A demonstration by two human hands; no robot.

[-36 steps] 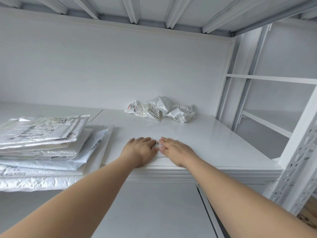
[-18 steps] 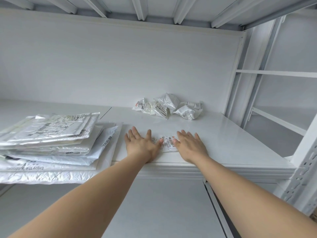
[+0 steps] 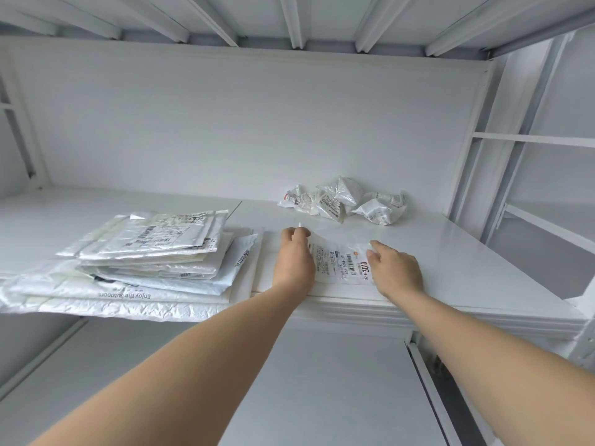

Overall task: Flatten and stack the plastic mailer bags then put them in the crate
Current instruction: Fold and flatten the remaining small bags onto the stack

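- Mailer bags, flattened, in a stack (image 3: 145, 252) at left of frame on the white shelf (image 3: 450, 259). Largest bags at the bottom, smaller ones on top. Printed labels and barcodes face up. The bottom bag overhangs the shelf's front edge, and its printed line reads upside down from this view.
- Left hand (image 3: 293, 259) at centre frame, just right of the stack and not touching it. Forearm reaches up from lower left. Fingers (image 3: 297, 233) are curled over the far left corner of a single mailer bag (image 3: 341, 262) and grip it. A small tip of plastic sticks up above the knuckles.
- That mailer bag lies near the front edge of the shelf, between the two hands. It is mostly flat, label up, with black digits and a barcode showing. Its left corner is lifted slightly where the fingers hold it.
- Right hand (image 3: 396, 268) right of centre, forearm coming from lower right. Forefinger and thumb are bent in and pinch the bag's right edge. The palm rests low over the shelf.
- Crumpled mailer bags (image 3: 344, 201) in a loose pile at the back of the shelf, above and between the hands, well apart from them. Several wads, labels partly visible.
- Rack upright (image 3: 502, 123) at far right, white metal, with crossbars beyond it.
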